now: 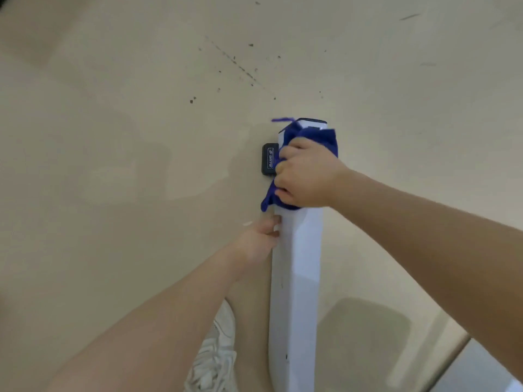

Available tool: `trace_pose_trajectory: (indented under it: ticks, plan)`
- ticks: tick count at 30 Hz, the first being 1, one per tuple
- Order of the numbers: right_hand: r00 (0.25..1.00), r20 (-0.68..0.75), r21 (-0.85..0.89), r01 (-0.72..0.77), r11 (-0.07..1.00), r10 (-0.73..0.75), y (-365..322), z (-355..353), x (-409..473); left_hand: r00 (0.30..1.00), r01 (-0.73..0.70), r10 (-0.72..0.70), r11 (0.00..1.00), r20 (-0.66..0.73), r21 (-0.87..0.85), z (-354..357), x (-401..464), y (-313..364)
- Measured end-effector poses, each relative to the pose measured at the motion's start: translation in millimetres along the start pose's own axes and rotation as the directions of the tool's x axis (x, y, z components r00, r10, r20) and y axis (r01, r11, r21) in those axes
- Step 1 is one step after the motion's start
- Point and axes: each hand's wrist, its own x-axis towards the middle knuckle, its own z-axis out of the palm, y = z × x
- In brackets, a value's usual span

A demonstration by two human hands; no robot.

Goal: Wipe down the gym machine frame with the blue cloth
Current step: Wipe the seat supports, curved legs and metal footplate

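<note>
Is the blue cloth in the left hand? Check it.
No, the right hand grips the blue cloth; the left hand holds the white frame.

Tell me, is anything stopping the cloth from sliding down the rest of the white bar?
Nothing visible lies on the white frame below the blue cloth. The left hand touches only its side edge.

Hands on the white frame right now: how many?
2. The right hand grips the blue cloth against the white frame near its far end; the left hand touches the frame's left edge just below. Left fingers partly hidden.
</note>
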Motion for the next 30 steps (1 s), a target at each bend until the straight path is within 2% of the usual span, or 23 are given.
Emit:
trace_pose_trajectory:
  ticks: [2, 5, 8, 10, 12, 13, 15, 17, 19, 22, 23, 25, 26, 27, 29, 30]
  plan:
    - [0.986, -0.019, 0.058, -0.163, 0.985, 0.165, 18, -12, 16, 1.000, 0.016, -0.016, 1.000, 0.015, -0.011, -3, 2, 1]
    - [0.956, 0.024, -0.018, -0.291, 0.957, 0.291, -5, -12, 14, 0.999, 0.020, -0.022, 0.999, 0.042, 0.039, -6, 5, -5]
    - [0.981, 0.155, 0.023, -0.120, 0.992, 0.115, -54, 4, -12, 1.000, 0.025, -0.026, 0.989, 0.005, 0.146, -8, 8, -12]
    - [0.963, 0.269, 0.053, 0.015, 0.998, -0.028, -64, 6, -22, 1.000, 0.003, -0.009, 0.978, 0.027, 0.208, -7, 3, -14]
    - [0.990, 0.144, 0.007, 0.011, 1.000, -0.012, -43, 6, -12, 0.998, 0.017, -0.030, 0.978, 0.061, 0.210, -3, -5, -12]
    - [0.991, 0.106, -0.055, -0.075, 0.996, 0.080, -28, 3, -5, 0.997, 0.020, -0.035, 0.981, 0.075, 0.194, -2, -7, -10]
    - [0.955, 0.032, -0.058, -0.294, 0.954, 0.296, 2, -5, 10, 0.997, 0.026, -0.039, 0.984, 0.067, 0.178, -3, -4, -7]
    - [0.908, 0.059, -0.053, -0.413, 0.909, 0.416, 2, -8, 23, 0.998, 0.043, -0.053, 0.979, 0.045, 0.200, -7, -2, -7]
    - [0.916, 0.062, -0.067, -0.392, 0.918, 0.396, -29, -6, 15, 0.996, 0.059, -0.071, 0.973, 0.046, 0.225, -7, -2, -7]
    - [0.969, 0.162, -0.019, -0.189, 0.982, 0.189, -92, 6, -21, 0.998, 0.061, -0.066, 0.944, 0.005, 0.324, -10, -5, -10]
    - [0.965, 0.207, -0.002, -0.164, 0.986, 0.161, -97, 6, -29, 0.998, 0.064, -0.068, 0.937, -0.001, 0.344, -10, -7, -10]
    - [0.972, 0.205, -0.029, -0.111, 0.993, 0.114, -85, 6, -28, 0.999, 0.048, -0.047, 0.947, -0.009, 0.318, -10, -17, -8]
    - [0.980, 0.157, -0.057, -0.115, 0.992, 0.123, -73, 7, -22, 0.999, 0.024, -0.017, 0.956, -0.027, 0.292, -11, -21, -6]
    - [0.976, 0.095, -0.082, -0.187, 0.979, 0.194, -61, 7, -16, 0.998, 0.012, 0.004, 0.964, -0.058, 0.267, -13, -24, -4]
    - [0.922, 0.054, -0.080, -0.379, 0.922, 0.384, -48, 5, -7, 0.994, -0.002, 0.030, 0.966, -0.103, 0.259, -15, -30, 3]
    - [0.907, 0.054, -0.058, -0.415, 0.908, 0.418, -51, 5, -5, 0.993, -0.023, 0.052, 0.967, -0.108, 0.254, -16, -32, 8]
